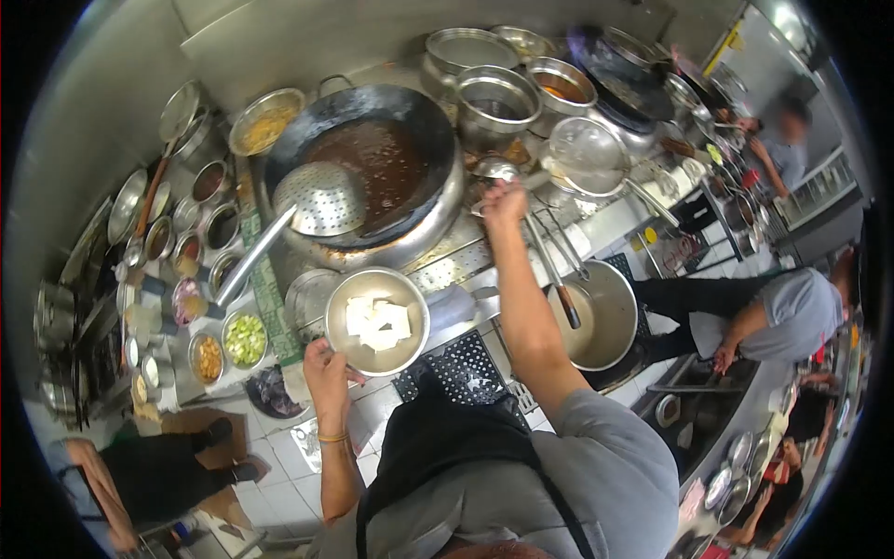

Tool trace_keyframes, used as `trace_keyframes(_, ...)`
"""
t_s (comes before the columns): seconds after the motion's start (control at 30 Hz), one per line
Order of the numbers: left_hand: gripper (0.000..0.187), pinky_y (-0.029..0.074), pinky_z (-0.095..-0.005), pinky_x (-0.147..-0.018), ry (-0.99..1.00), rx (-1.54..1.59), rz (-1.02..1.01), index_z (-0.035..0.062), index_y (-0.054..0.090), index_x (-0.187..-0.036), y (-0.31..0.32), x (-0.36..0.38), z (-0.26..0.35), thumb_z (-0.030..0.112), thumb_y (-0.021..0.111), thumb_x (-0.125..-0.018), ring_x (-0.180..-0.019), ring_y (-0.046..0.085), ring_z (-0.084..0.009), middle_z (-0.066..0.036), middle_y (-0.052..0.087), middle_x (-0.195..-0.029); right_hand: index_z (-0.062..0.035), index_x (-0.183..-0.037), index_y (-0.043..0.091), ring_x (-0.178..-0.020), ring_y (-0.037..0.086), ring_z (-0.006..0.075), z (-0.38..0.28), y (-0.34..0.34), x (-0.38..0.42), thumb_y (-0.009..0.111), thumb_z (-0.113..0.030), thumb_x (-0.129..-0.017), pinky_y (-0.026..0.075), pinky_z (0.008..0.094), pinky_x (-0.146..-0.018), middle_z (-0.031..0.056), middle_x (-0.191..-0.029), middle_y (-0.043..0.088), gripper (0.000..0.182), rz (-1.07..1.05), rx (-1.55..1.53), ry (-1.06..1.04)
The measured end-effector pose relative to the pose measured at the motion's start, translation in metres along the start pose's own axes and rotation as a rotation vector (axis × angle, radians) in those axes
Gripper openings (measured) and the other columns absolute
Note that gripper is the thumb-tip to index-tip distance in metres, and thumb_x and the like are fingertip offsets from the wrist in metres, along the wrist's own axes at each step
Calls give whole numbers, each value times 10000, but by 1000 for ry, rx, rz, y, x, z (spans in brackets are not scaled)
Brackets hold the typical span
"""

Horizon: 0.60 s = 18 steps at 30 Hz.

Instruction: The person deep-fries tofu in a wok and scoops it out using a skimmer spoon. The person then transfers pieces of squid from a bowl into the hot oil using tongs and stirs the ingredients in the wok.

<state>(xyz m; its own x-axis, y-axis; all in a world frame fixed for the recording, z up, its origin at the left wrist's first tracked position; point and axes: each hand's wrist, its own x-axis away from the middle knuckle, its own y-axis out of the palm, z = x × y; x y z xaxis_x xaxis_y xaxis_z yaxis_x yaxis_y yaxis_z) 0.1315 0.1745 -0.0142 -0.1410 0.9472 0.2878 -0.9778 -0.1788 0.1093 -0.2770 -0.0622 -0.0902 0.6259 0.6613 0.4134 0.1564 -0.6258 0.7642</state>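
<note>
My left hand (327,374) grips the rim of a metal bowl (416,340), which is held in front of the stove. White tofu pieces (380,321) lie inside it. Farther forward, my right hand (506,202) is closed around the shaft of a ladle (495,169), close to its metal head; the fingers partly hide the grip. The ladle's wooden handle end (568,307) points back toward me. Left of that hand, a large wok (433,140) contains dark brown liquid (386,177). A perforated skimmer (319,200) rests across the wok's near left side.
Bowls of chopped green vegetable (245,339) and orange-brown pieces (206,359) stand left. A deep pot (626,289) sits below my right arm. Behind are a metal pot (498,101) and a strainer (589,154). Co-workers (792,312) stand right; another person (140,475) is lower left.
</note>
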Motion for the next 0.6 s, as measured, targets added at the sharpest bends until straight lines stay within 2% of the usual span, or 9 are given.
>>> trace_keyframes(0.07, 316, 525, -286, -397, 40, -4, 36, -64, 435, -1145, -4, -4, 9, -34, 512, -840, -482, 598, -193, -199, 635, -883, -35, -1228, 454, -506, 450, 156, -26, -10, 11, 443, -266, -1027, 397, 310, -435, 118, -864, 546, 306, 10, 69, -112)
trace_keyframes(0.13, 297, 525, -283, -399, 76, -3, 15, -60, 440, -1124, -5, -15, 22, -35, 512, -837, -482, 597, -193, -196, 632, -883, -25, -1225, 415, -501, 451, 160, -49, -17, 27, 438, -200, -994, 388, 330, -405, 128, -834, 533, 291, 96, 175, -125)
trace_keyframes(0.2, 274, 528, -283, -401, 129, -55, 38, -63, 447, -1105, -2, -25, 41, -34, 519, -842, -480, 598, -191, -193, 637, -880, -28, -1230, 383, -499, 457, 169, -59, -50, 12, 424, -138, -957, 376, 347, -380, 126, -814, 517, 297, 83, 429, -169)
trace_keyframes(0.3, 271, 526, -283, -399, 197, -70, 20, -69, 447, -1103, 3, -42, 66, -34, 526, -846, -477, 599, -190, -190, 641, -876, -36, -1256, 377, -483, 446, 176, -92, -68, 38, 431, -99, -926, 365, 344, -365, 117, -773, 500, 340, 89, 696, -199)
trace_keyframes(0.4, 262, 518, -283, -395, 266, -53, -3, -72, 447, -1097, 9, -64, 82, -32, 530, -852, -475, 600, -188, -188, 644, -872, -26, -1037, 434, -463, 407, 156, -133, -73, 61, 436, -64, -911, 362, 322, -367, 101, -778, 492, 132, -56, 582, -228)
trace_keyframes(0.47, 251, 515, -287, -393, 310, -79, -10, -72, 447, -1089, 16, -79, 97, -29, 531, -856, -474, 600, -187, -192, 647, -875, -43, -1035, 450, -463, 403, 121, -159, -67, 96, 444, -112, -987, 354, 305, -354, 68, -761, 489, 84, -192, 549, -117)
trace_keyframes(0.5, 248, 515, -291, -392, 351, -89, -19, -71, 453, -1085, 22, -86, 106, -20, 539, -858, -477, 604, -191, -192, 650, -874, -56, -1090, 469, -454, 402, 92, -164, -75, 107, 454, -187, -1049, 340, 280, -339, 32, -749, 485, 138, -303, 582, -111)
trace_keyframes(0.6, 233, 522, -301, -396, 448, -177, -40, -58, 482, -1058, 52, -111, 135, 14, 579, -859, -493, 625, -206, -182, 661, -867, -58, -1147, 483, -431, 385, 85, -167, -79, 176, 496, -202, -1049, 326, 256, -328, 21, -740, 489, 175, -413, 740, -89)
